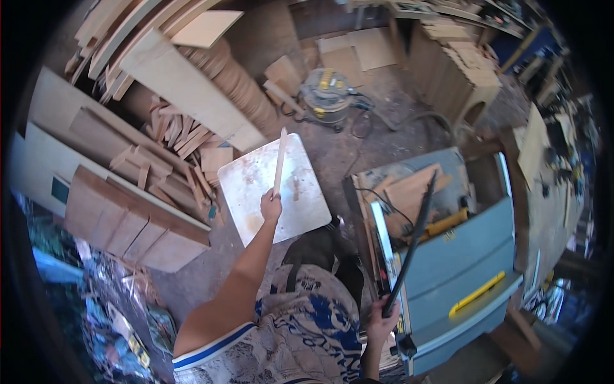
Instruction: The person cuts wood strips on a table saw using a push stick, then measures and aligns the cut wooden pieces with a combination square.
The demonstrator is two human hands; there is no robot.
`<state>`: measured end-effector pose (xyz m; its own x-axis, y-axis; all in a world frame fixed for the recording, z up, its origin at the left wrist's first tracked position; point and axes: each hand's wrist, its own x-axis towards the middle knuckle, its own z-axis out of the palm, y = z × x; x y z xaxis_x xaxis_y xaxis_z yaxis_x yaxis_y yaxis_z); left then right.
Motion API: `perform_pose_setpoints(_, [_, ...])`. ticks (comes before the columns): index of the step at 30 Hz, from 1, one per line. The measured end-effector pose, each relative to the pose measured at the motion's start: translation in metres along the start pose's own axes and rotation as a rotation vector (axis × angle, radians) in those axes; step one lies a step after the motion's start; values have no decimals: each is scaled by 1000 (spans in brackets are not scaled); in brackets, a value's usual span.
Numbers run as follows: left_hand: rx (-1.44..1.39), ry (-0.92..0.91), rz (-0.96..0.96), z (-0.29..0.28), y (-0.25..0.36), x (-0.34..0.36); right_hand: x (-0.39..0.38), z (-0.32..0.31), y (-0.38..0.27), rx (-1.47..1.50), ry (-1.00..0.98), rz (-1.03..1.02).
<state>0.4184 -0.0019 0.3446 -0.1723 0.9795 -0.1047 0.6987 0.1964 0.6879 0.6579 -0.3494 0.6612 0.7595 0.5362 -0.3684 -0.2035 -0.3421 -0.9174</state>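
My left hand (271, 206) is closed on a slim pale wooden strip (280, 161), held pointing away from me over a white square board (249, 182) with brown stains. My right hand (382, 323) grips a long, dark, narrow bar (416, 243) that slants up across the blue-grey machine cabinet (473, 246) beside me. On that cabinet's top are loose wood pieces (412, 182), a black cable and a yellow part (448, 224). A yellow handle (476, 294) lies along the cabinet's lower ledge. I cannot tell whether the strip touches the white board.
A shop vacuum (323, 96) with a hose sits beyond the board. Stacked panels and offcuts (179, 131) fill the left, with wooden boxes (134, 217) lower down. Ahead right stands a wooden carcass (441, 77); a cluttered workbench (550, 224) runs along the right.
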Motion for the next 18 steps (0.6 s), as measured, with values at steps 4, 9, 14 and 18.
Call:
perform_pose_setpoints(4, [-530,-86,-523,-14,-111,10,14,54,29,-185,-221,208])
perform_pose_setpoints(9, [-642,-92,-613,42,-121,36,47,110,65,-349,-336,331])
perform_pose_setpoints(14, [-502,70,-634,115,-142,53,81,123,108,-560,-365,354])
perform_pose_setpoints(18, [-286,89,-606,129,-179,53,88,124,123,-628,-365,317])
